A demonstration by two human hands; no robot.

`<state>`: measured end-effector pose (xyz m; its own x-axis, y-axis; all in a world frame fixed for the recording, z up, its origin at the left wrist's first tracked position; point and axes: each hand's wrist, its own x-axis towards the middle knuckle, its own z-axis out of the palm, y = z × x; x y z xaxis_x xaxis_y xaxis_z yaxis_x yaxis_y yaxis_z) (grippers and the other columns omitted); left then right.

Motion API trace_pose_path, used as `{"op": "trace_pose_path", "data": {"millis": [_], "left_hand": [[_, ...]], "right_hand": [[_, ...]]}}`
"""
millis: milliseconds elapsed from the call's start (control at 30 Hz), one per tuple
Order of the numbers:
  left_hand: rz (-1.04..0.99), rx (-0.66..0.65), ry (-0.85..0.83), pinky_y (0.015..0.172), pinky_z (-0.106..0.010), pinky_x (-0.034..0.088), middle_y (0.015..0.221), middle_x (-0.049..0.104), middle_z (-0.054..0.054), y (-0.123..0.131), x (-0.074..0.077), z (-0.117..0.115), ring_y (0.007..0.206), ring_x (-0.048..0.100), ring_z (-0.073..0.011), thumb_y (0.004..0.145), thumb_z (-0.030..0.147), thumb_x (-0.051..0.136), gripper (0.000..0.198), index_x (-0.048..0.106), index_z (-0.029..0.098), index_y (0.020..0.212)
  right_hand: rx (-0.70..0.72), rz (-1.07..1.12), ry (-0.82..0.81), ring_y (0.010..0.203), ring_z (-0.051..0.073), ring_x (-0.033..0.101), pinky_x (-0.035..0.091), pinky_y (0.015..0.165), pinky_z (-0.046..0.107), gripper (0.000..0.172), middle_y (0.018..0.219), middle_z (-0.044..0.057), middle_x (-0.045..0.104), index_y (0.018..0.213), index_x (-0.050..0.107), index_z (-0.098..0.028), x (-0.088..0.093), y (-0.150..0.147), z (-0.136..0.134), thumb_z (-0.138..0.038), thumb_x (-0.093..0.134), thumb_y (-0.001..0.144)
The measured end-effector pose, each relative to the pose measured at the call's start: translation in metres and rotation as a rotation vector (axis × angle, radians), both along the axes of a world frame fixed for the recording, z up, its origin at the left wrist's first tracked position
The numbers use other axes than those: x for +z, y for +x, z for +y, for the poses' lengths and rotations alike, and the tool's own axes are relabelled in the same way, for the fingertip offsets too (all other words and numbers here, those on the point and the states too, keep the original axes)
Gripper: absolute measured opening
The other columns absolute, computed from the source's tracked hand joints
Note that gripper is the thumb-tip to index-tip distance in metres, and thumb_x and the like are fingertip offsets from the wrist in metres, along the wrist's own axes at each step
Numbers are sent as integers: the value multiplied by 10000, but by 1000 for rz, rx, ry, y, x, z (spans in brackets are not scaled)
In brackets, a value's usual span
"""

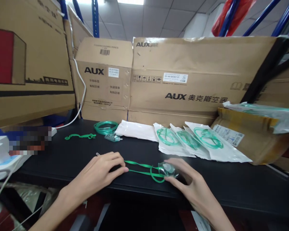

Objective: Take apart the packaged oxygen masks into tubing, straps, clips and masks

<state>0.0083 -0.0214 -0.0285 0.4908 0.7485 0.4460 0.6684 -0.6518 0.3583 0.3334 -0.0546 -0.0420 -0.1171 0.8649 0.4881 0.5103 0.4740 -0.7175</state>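
On the black table (pixel 231 183), a clear plastic mask (pixel 168 169) lies near the front edge with a green elastic strap (pixel 141 168) running left from it. My right hand (pixel 186 176) curls around the mask, fingertips on it. My left hand (pixel 102 170) rests on the table with its fingers pinching the left end of the strap. Further back lie a coil of green tubing (pixel 106 126), a small clear connector piece (pixel 113 138) and a loose green strap (pixel 80 136).
Several sealed white pouches (pixel 202 141) with green tubing lie at the back right, beside an open cardboard box (pixel 250 138) holding more pouches. A flat white bag (pixel 136 130) lies mid-back. Large AUX cartons (pixel 183 77) wall off the rear. White items (pixel 2 154) sit at left.
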Motion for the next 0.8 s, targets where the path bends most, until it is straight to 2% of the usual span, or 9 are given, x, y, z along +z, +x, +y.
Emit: {"op": "trace_pose_path", "data": {"millis": [100, 200, 267, 333, 467, 533, 600, 700, 800], "left_hand": [[5, -10, 0, 821, -274, 507, 999, 740, 1, 3, 0, 1, 895, 697, -189, 1016, 461, 568, 250, 743, 294, 953], [-6, -33, -24, 793, -273, 512, 1015, 763, 0, 5, 4, 2, 833, 695, -183, 1006, 450, 591, 223, 768, 317, 1030], [10, -21, -65, 751, -266, 507, 1018, 777, 15, 2, 11, 7, 767, 686, -172, 995, 453, 611, 214, 781, 334, 1047], [35, 53, -84, 775, -273, 509, 1037, 785, 17, -5, 22, 18, 820, 701, -186, 993, 472, 607, 231, 788, 334, 1030], [88, 287, -59, 992, -395, 489, 1177, 747, -75, -34, 52, 71, 1135, 665, -270, 1063, 442, 478, 335, 750, 249, 1099], [157, 367, -96, 1016, -478, 504, 1265, 685, -95, -50, 65, 107, 1177, 641, -274, 1032, 404, 581, 287, 686, 196, 1199], [247, 398, -171, 984, -488, 541, 1293, 656, -100, -62, 71, 141, 1147, 652, -266, 1003, 359, 646, 294, 657, 179, 1236], [363, 373, -288, 934, -471, 576, 1296, 647, -101, -72, 69, 178, 1115, 666, -264, 991, 329, 670, 326, 634, 170, 1273], [409, 341, -349, 923, -471, 582, 1302, 642, -105, -76, 58, 199, 1108, 668, -264, 992, 329, 668, 343, 624, 166, 1290]], "right_hand": [[32, -153, 50, 1116, 266, 730, 611, 940, 358, 281, 1194, 34, 768, 1167, 756, -320, -1, -1, 3, -360, 755, 889], [4, -218, 114, 1060, 286, 761, 633, 899, 341, 318, 1143, 27, 797, 1142, 773, -324, -3, -3, 6, -358, 808, 828], [-33, -225, 146, 1018, 289, 780, 646, 857, 318, 322, 1106, 18, 812, 1104, 786, -324, -6, -5, 7, -372, 834, 789], [-51, -226, 152, 990, 284, 790, 649, 841, 306, 309, 1085, 13, 821, 1086, 789, -323, -8, -7, 7, -383, 830, 786], [-54, -226, 153, 976, 276, 791, 642, 853, 320, 277, 1073, 15, 823, 1073, 783, -311, -6, -11, 4, -374, 807, 805], [-65, -210, 160, 970, 277, 790, 640, 844, 330, 252, 1063, 18, 823, 1053, 782, -306, -3, -13, 2, -375, 798, 811], [-75, -188, 160, 973, 280, 786, 634, 843, 339, 240, 1060, 22, 822, 1041, 781, -302, -1, -15, 0, -372, 794, 811], [-74, -160, 138, 998, 282, 775, 617, 878, 364, 259, 1077, 31, 815, 1063, 772, -294, 0, -15, -2, -356, 792, 812], [-57, -157, 104, 1039, 288, 760, 596, 928, 401, 280, 1107, 45, 805, 1097, 759, -284, -1, -14, -3, -357, 782, 828]]}}
